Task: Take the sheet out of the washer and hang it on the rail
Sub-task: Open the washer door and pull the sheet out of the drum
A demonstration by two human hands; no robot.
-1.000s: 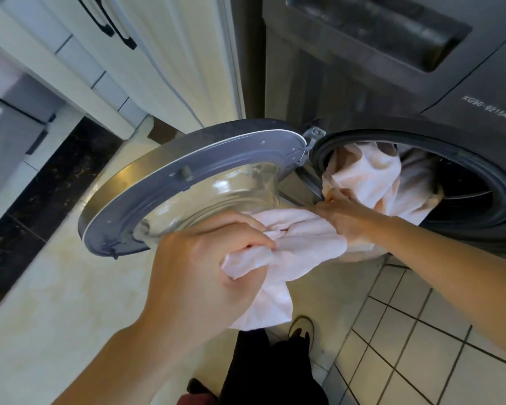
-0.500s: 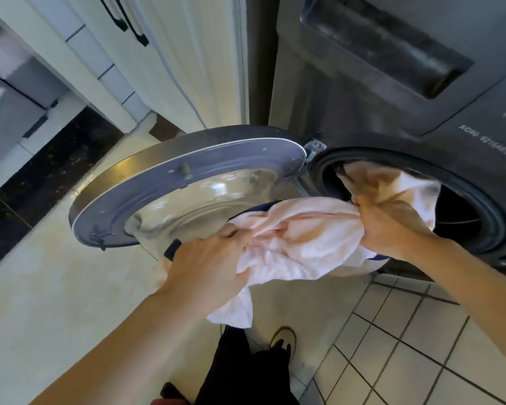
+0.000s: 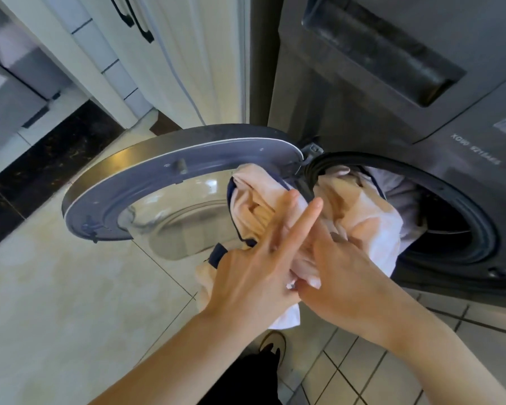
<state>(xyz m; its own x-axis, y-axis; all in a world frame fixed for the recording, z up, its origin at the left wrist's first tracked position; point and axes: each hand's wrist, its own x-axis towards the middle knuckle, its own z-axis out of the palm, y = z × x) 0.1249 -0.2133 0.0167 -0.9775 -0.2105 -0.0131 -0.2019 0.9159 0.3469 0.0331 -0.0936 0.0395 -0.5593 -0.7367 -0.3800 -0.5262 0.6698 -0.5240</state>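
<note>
Both of my hands meet on the sheet point(image 3: 362, 211), right in front of the washer point(image 3: 362, 118) mouth. The right hand point(image 3: 345, 276) has its fingers curled into a bunched fold, thumb lying over the cloth. The left hand point(image 3: 254, 276) is spread, two fingers straight and laid across the bundle. They are motion-blurred, so whether its thumb pinches anything underneath I cannot tell. The sheet is pale pink with a dark navy edge. Beyond the grip it runs up and back into the drum, crossing the rubber seal point(image 3: 479, 229); below the grip a loose tail hangs toward the floor point(image 3: 70, 302). How much cloth remains inside the drum is hidden in shadow. Left of the grip the open door point(image 3: 146, 182) stands out wide, its glass bowl just beside the bundle, closing off that side. Open room is downward and toward me, over bare tile. A shoe point(image 3: 273, 344) shows directly below the grip. A pale cabinet point(image 3: 173, 62) stands beyond the door.
</note>
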